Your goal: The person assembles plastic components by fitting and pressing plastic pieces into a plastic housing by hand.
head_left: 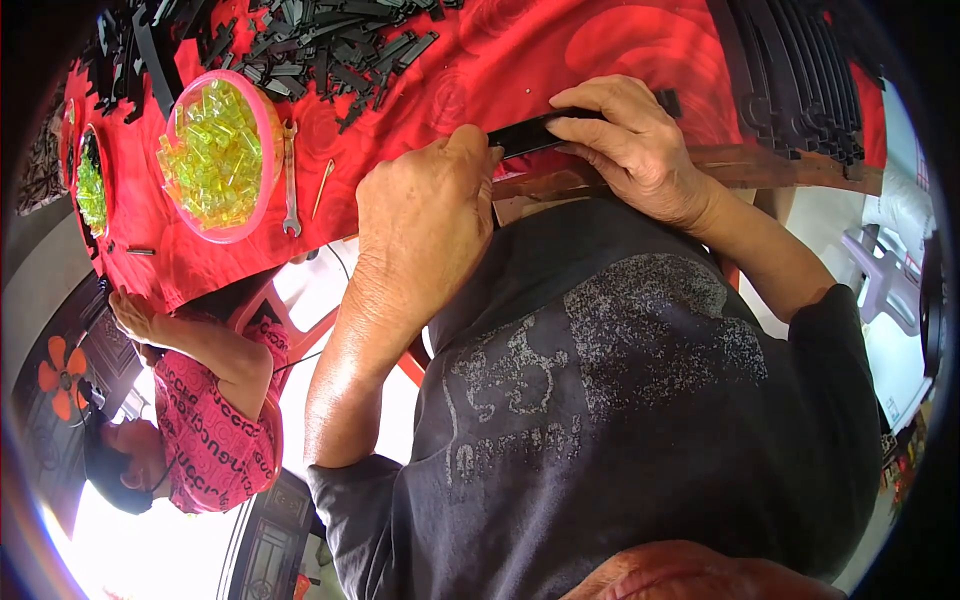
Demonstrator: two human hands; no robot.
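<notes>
Close to the table's near edge, a glossy black strip stretches between my two hands. My left hand is closed with thumb and fingers around its left end, back of the hand upward. On the strip's right part, my right hand grips with bent fingers and thumb. A dark end pokes out just beyond the right fingers. Left of my left hand lie a thin brass-coloured pin and an open-ended wrench. Beside the wrench stands a pink-rimmed bowl full of clear yellow-green small pieces.
A red cloth covers the table, with a brown edge strip in front. Small black parts are heaped at the back left; long black strips lie at right. Another person sits at left, near a second bowl.
</notes>
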